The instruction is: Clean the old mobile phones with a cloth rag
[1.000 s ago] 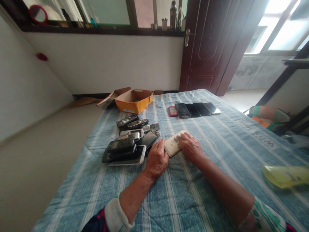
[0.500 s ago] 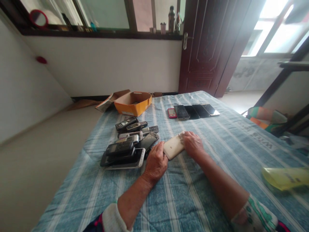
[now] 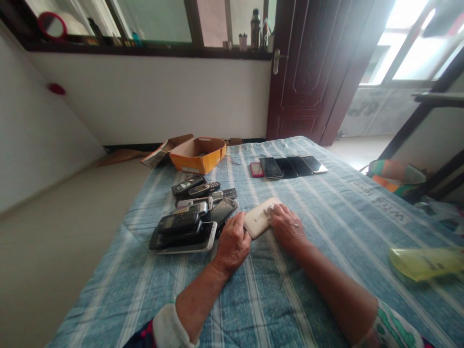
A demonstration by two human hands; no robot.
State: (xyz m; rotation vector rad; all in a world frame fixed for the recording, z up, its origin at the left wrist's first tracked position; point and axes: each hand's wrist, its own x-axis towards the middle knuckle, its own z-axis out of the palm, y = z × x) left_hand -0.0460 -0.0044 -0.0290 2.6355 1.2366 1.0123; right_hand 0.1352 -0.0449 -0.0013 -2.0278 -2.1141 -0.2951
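A pale gold smartphone lies back side up between my hands, tilted on the bed cover. My left hand grips its lower left end, thumb and fingers at the edge. In my right hand, the fingers are closed on a small crumpled whitish cloth, pressed on the phone's back near its right side. Whether it is cloth or tissue is hard to tell. Left of my left hand lies a pile of old mobile phones, with a black keypad phone on top and a white-edged smartphone below.
An open orange cardboard box stands at the far edge of the striped blue bed cover. Farther right, several dark smartphones lie in a row beside a small pink phone. A yellow translucent packet lies at right.
My right hand and the cloth have shifted left and slightly down across the phone's back, so its upper right corner now shows. My left hand keeps its grip. The view has shifted slightly.
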